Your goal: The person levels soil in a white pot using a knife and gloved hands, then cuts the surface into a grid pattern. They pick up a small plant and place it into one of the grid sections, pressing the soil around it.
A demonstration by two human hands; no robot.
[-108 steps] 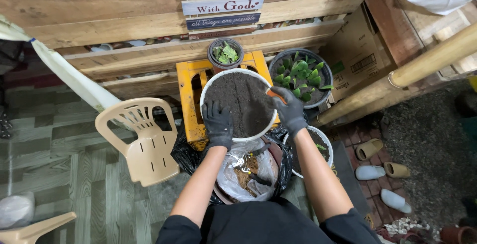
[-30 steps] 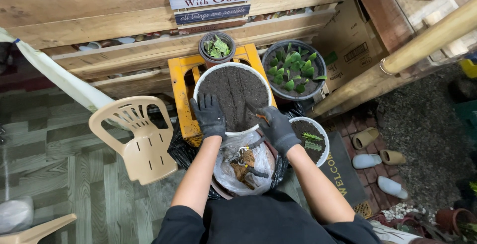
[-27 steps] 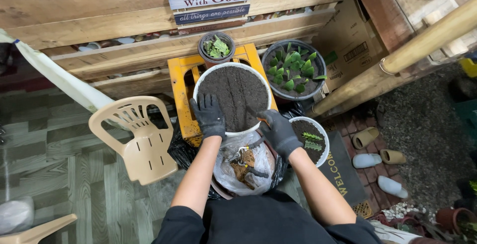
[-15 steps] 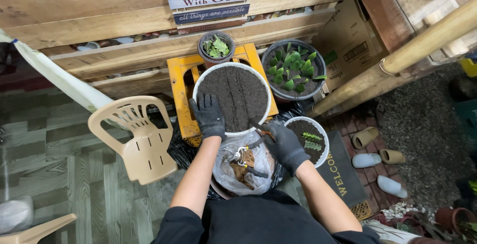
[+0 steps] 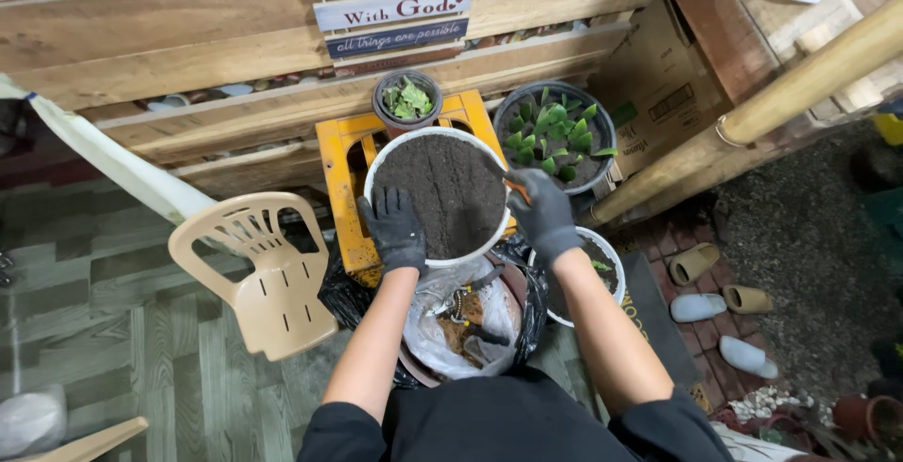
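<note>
Two gloved hands work at the white pot of soil [image 5: 437, 194] on the yellow stool [image 5: 350, 189]: the left hand [image 5: 395, 230] lies spread on its rim, the right hand [image 5: 541, 213] pinches a small orange tool [image 5: 515, 187] at its right edge.

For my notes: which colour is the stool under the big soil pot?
The stool is orange-yellow, seen best in the head view, under the white soil pot.
</note>
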